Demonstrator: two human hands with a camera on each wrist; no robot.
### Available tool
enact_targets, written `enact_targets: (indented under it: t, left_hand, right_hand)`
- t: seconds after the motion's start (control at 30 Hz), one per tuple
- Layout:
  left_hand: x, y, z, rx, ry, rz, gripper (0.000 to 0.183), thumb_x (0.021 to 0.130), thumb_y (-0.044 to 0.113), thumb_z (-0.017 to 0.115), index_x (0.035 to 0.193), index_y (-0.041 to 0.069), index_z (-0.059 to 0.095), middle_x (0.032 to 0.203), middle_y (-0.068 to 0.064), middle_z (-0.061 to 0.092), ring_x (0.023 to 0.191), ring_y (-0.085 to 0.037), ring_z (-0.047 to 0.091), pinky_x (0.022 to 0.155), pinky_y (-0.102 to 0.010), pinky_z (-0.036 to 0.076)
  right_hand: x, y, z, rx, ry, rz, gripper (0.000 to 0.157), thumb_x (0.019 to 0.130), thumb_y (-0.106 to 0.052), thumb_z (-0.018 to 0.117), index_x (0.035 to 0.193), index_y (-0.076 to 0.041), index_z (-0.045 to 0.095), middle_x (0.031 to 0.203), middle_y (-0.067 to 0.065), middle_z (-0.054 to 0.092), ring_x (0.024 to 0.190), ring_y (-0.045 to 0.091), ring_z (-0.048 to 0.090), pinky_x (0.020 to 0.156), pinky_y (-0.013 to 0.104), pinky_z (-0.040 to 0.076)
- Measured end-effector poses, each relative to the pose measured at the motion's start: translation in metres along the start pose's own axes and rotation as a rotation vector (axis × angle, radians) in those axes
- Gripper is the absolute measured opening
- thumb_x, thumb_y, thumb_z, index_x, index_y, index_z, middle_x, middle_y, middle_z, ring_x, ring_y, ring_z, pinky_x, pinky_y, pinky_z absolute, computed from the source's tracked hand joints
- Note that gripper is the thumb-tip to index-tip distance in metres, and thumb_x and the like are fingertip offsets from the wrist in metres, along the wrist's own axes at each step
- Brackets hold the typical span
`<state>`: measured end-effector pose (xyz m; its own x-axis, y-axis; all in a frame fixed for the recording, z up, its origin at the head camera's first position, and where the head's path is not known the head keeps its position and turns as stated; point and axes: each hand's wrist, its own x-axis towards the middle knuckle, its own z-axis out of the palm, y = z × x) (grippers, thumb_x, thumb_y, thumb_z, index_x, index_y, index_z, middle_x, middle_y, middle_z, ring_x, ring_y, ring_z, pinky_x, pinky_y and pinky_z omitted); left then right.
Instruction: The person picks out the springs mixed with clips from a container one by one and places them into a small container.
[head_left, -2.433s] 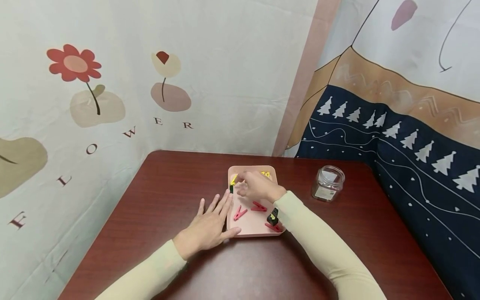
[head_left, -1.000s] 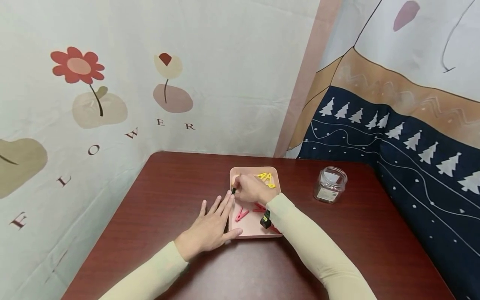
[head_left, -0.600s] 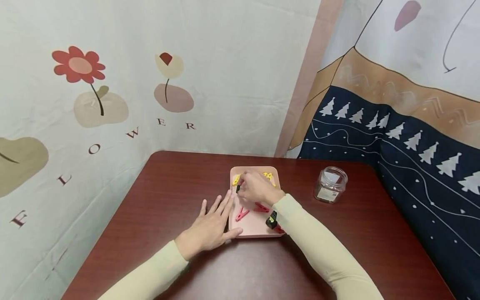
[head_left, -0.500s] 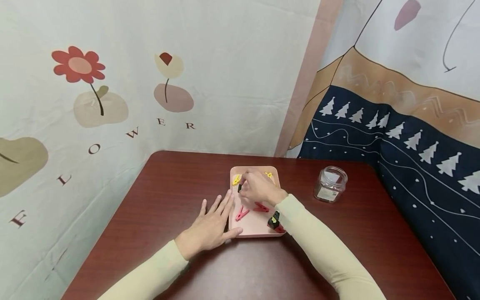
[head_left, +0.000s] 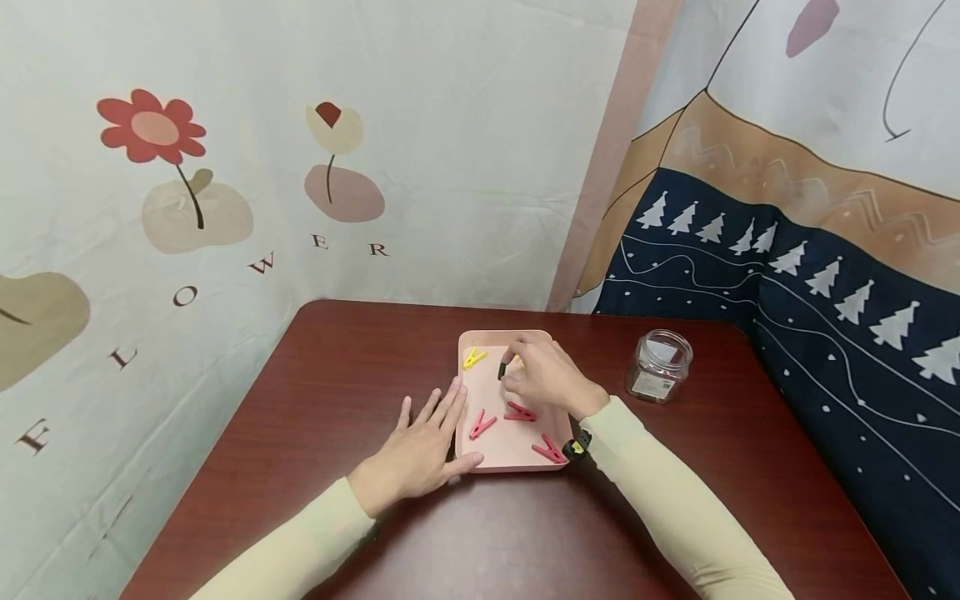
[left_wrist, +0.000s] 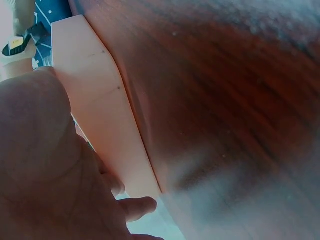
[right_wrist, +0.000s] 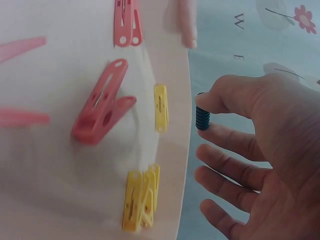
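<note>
My right hand (head_left: 551,377) hovers over the pink tray (head_left: 517,446), pinching a small dark green ribbed cylinder (right_wrist: 202,117), which looks like a coil spring, between thumb and forefinger. The other fingers are slightly bent and hold nothing. The piece (head_left: 502,370) stands about upright. My left hand (head_left: 414,454) lies with fingers spread against the tray's left edge. Inside the tray a yellow clothespin (head_left: 474,358) lies at the far left, and more yellow clothespins (right_wrist: 140,200) are mostly hidden by the right hand in the head view. Three red clothespins (head_left: 482,425) lie in the near half.
An open clear jar (head_left: 660,367) with a label stands on the brown table (head_left: 360,367), right of the tray. Printed curtains (head_left: 465,167) hang behind the table and along its right side.
My right hand reached to the tray's left side, took hold of the ribbed cylinder and moved right with it, uncovering the yellow clothespin. My left hand stayed in place.
</note>
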<state>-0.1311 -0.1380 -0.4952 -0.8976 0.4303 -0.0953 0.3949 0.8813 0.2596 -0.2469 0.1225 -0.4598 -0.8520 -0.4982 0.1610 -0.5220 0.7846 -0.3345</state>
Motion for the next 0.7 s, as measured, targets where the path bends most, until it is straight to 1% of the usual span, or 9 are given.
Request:
enact_targets:
  t: [0.1,0.17,0.3,0.47,0.57,0.7]
  left_hand:
    - [0.000,-0.001,0.000,-0.003,-0.002,-0.002,0.108,0.113,0.074,0.057,0.189,0.011,0.013,0.200,-0.007,0.006,0.181,-0.046,0.027,0.141,-0.084,0.019]
    - [0.000,-0.001,0.000,-0.004,-0.005,-0.003,0.109,0.113,0.075,0.057,0.189,0.011,0.012,0.200,-0.007,0.006,0.181,-0.046,0.027,0.141,-0.084,0.019]
    - [-0.001,0.000,0.000,-0.011,-0.009,-0.005,0.109,0.113,0.075,0.057,0.189,0.011,0.011,0.200,-0.007,0.005,0.181,-0.046,0.027,0.141,-0.083,0.018]
    - [-0.002,0.000,0.001,-0.021,-0.011,-0.009,0.109,0.113,0.075,0.057,0.189,0.011,0.010,0.200,-0.007,0.004,0.181,-0.046,0.027,0.142,-0.083,0.017]
    - [-0.002,0.000,0.001,-0.025,-0.014,-0.008,0.109,0.114,0.075,0.057,0.189,0.011,0.010,0.200,-0.007,0.004,0.181,-0.046,0.027,0.142,-0.083,0.017]
    - [-0.003,0.000,0.000,-0.026,-0.009,-0.008,0.110,0.113,0.075,0.057,0.189,0.012,0.010,0.200,-0.006,0.004,0.181,-0.046,0.027,0.142,-0.083,0.017]
  right_hand:
    - [-0.009,0.004,-0.006,0.024,0.003,0.035,0.032,0.098,-0.025,0.091,0.123,-0.006,0.085,0.144,0.014,0.076,0.145,0.037,0.066,0.128,0.065,0.052]
    - [-0.014,0.007,-0.011,0.035,0.009,0.050,0.032,0.099,-0.024,0.091,0.124,-0.006,0.085,0.145,0.015,0.075,0.142,0.036,0.068,0.127,0.066,0.051]
    - [-0.024,0.014,-0.019,0.039,0.035,0.064,0.030,0.099,-0.024,0.091,0.124,-0.009,0.085,0.140,0.013,0.076,0.134,0.035,0.070,0.124,0.064,0.053]
    - [-0.037,0.024,-0.026,0.043,0.062,0.084,0.030,0.098,-0.023,0.092,0.123,-0.011,0.085,0.134,0.013,0.076,0.126,0.033,0.069,0.120,0.062,0.055]
    - [-0.044,0.031,-0.031,0.043,0.077,0.100,0.030,0.098,-0.023,0.091,0.125,-0.011,0.084,0.135,0.013,0.076,0.126,0.034,0.068,0.119,0.063,0.055]
    - [-0.052,0.040,-0.040,0.043,0.104,0.118,0.032,0.099,-0.023,0.090,0.128,-0.011,0.084,0.138,0.013,0.076,0.129,0.036,0.068,0.119,0.064,0.056]
